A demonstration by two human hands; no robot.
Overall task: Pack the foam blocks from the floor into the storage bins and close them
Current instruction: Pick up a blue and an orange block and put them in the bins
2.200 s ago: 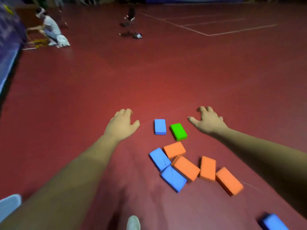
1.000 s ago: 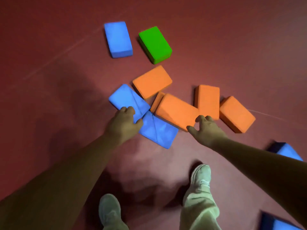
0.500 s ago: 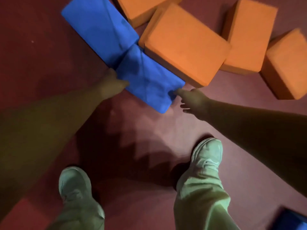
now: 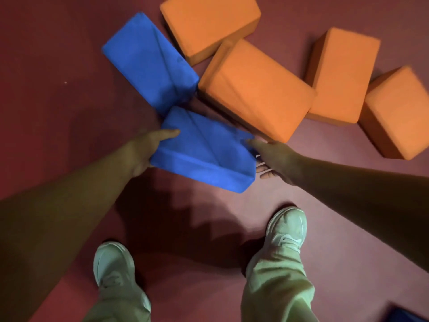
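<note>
A blue foam block [image 4: 204,151] is tilted up off the red floor, gripped between both hands. My left hand [image 4: 146,148] clasps its left end with the thumb on top. My right hand [image 4: 271,158] holds its right end, fingers curled under. A second blue block [image 4: 148,61] lies flat just beyond it. Several orange blocks lie behind: one at the top [image 4: 209,26], a large one in the middle [image 4: 253,89], one to the right [image 4: 341,75] and one at the far right [image 4: 397,112]. No storage bin is in view.
My two feet in pale shoes [image 4: 113,263] [image 4: 286,228] stand on the red floor [image 4: 46,89] just below the held block. A dark blue object [image 4: 406,316] shows at the bottom right corner.
My hands reached down to the nearest blue block, closed on its two ends and raised it off the floor. The view has dropped closer to the pile.
</note>
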